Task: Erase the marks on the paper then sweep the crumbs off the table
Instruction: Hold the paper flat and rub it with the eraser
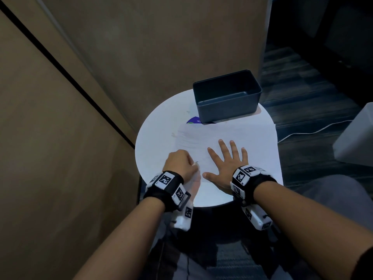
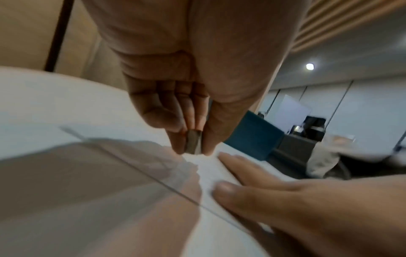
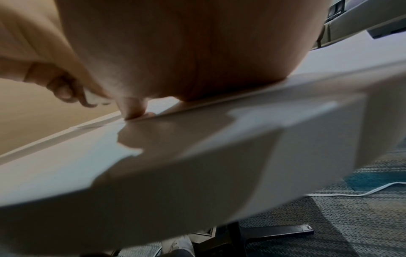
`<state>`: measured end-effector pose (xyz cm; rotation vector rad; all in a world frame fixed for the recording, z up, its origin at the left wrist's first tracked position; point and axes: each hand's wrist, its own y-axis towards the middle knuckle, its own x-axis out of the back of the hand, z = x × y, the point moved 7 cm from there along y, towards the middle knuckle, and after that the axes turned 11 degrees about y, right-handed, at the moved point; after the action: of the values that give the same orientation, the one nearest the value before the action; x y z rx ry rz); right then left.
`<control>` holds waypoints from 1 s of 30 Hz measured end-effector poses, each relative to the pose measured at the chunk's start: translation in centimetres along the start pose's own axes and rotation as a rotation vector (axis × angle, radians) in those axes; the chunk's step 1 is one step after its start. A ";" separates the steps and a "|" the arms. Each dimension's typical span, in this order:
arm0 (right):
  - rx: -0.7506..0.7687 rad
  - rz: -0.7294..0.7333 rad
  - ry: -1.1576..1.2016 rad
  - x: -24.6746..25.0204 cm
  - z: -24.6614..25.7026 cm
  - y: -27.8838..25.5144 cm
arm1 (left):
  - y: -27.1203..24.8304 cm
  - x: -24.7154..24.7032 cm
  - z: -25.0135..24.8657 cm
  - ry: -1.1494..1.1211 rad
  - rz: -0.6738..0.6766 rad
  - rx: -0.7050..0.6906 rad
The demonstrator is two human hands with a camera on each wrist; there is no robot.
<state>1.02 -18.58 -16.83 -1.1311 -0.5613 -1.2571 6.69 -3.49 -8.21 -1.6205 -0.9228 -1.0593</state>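
— What are the fingers [image 2: 175, 111] of the left hand [image 1: 179, 163] doing?
— They are curled, pinching a small eraser [image 2: 193, 142] against the thumb, its lower end down at the paper [image 1: 232, 132].
— And the right hand [image 1: 226, 162]?
— Flat on the sheet, fingers straight and spread, holding nothing, just beside the left hand.
— Where does the paper lie?
— On the round white tabletop [image 1: 153, 142]; its right edge overhangs the rim. Faint grey smears show on its far left part.
— Anything else?
— A dark open bin [image 1: 227, 96] stands at the far side, its near end on the paper's far edge, with a blue-purple disc [image 1: 194, 120] peeking out beside it.
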 end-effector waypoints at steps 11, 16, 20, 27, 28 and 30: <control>0.003 0.003 -0.009 -0.1 -0.2 -0.4 | 0.5 1.1 2.8 0.145 -0.051 0.053; 0.003 0.014 -0.007 0.0 0.3 -0.4 | -0.7 -2.1 2.3 -0.108 0.090 0.047; 0.001 0.006 -0.007 -0.1 0.0 -0.6 | 0.4 0.1 4.8 0.113 0.000 0.116; 0.004 0.002 -0.011 0.1 0.2 -0.6 | -0.3 -1.7 1.1 -0.019 0.040 -0.021; 0.005 0.006 -0.010 0.0 0.4 -0.6 | -0.2 -2.0 1.7 -0.039 0.047 0.005; 0.006 0.015 -0.007 -0.1 0.4 -0.6 | 0.2 -1.6 3.9 -0.059 0.037 0.075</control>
<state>0.55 -18.15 -16.57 -1.1332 -0.5602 -1.2389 7.17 0.11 -10.47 -1.6080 -0.9570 -0.9453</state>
